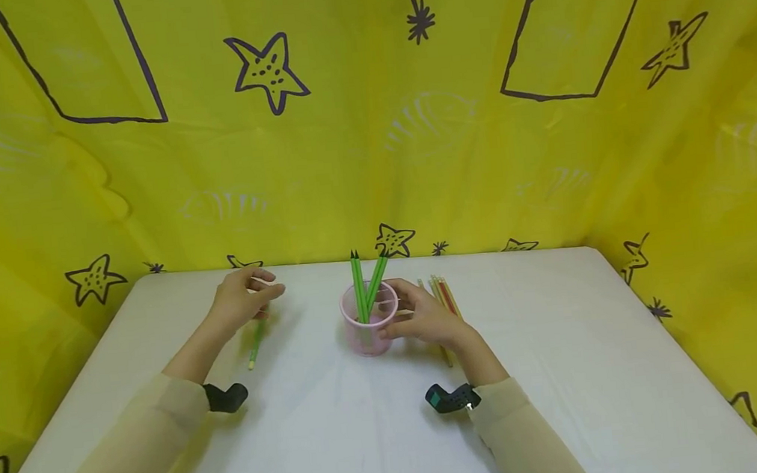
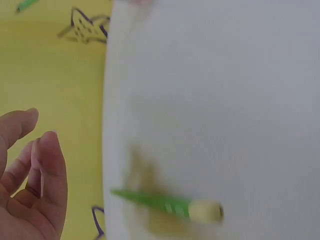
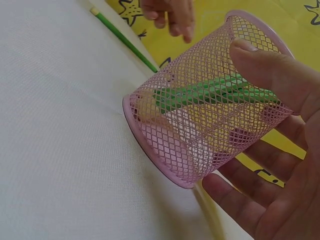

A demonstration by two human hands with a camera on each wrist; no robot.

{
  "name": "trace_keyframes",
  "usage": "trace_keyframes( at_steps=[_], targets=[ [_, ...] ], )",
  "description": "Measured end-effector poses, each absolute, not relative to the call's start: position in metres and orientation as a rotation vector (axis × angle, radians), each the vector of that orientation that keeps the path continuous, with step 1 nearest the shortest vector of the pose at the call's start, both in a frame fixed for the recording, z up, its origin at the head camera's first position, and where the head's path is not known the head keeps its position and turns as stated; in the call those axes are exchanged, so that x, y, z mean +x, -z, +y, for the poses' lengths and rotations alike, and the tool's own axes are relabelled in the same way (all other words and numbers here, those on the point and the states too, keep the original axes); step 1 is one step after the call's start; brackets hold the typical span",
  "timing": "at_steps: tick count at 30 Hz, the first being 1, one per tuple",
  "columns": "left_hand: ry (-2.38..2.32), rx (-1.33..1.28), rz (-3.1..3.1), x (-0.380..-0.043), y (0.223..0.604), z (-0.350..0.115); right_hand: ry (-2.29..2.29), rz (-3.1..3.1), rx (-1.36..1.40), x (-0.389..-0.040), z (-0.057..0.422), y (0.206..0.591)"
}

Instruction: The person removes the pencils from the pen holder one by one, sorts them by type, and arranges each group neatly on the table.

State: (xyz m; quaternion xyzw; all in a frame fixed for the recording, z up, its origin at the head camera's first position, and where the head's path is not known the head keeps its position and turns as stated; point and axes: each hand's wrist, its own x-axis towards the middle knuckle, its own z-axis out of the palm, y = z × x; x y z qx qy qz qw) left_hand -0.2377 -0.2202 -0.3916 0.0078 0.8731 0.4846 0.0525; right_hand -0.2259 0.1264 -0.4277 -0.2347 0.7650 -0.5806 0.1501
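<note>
My right hand (image 1: 426, 319) grips a pink mesh pencil cup (image 3: 170, 145) from its right side, thumb near the rim and fingers around the wall. Green pencils (image 1: 359, 291) stand in the cup, dark tips up, leaning apart. Over the left part of the table is my left hand (image 1: 243, 299), its fingers loosely bent with nothing between them, as the left wrist view also shows. Beneath that hand a single green pencil (image 2: 165, 204) lies on the table, pale end toward me. In the head view the hand hides its far end.
Several yellow and red pencils (image 1: 448, 298) lie just right of the cup, partly behind my right hand. The white table (image 1: 566, 370) ends at a yellow curtain (image 1: 346, 179) printed with stars, which also hangs at both sides.
</note>
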Motion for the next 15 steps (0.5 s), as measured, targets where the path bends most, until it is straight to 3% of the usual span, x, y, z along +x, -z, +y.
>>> trace_keyframes(
  at_steps=[15],
  targets=[
    [-1.915, 0.067, 2.054, -0.234, 0.385, -0.149, 1.688, 2.176, -0.678, -0.225, 0.125, 0.427]
  ],
)
